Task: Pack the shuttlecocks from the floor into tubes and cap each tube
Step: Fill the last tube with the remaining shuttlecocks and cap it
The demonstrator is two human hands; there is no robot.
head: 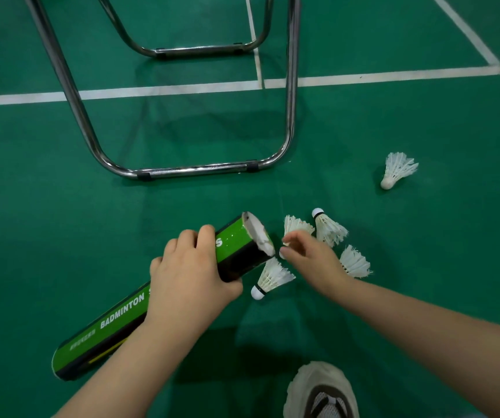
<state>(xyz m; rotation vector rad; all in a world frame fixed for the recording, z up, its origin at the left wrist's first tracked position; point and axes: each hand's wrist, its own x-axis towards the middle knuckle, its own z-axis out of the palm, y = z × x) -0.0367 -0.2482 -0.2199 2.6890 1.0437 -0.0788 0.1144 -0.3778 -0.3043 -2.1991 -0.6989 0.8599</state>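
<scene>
The left grip [193, 276] covers the tube [236, 244] mid-section and part of its lettering. The right grip [312, 259] fingers are blurred; their hold on the front shuttlecock [298, 226] is indeterminate. The right grip hides the cork of the side shuttlecock [356, 262]. The shoe [321, 390] below it is cropped by the lower edge.

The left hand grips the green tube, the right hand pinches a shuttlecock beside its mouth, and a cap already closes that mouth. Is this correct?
No cap: the head view shows the green tube open at its mouth. The left hand grips the tube, and the right hand pinches a shuttlecock beside it.
</scene>
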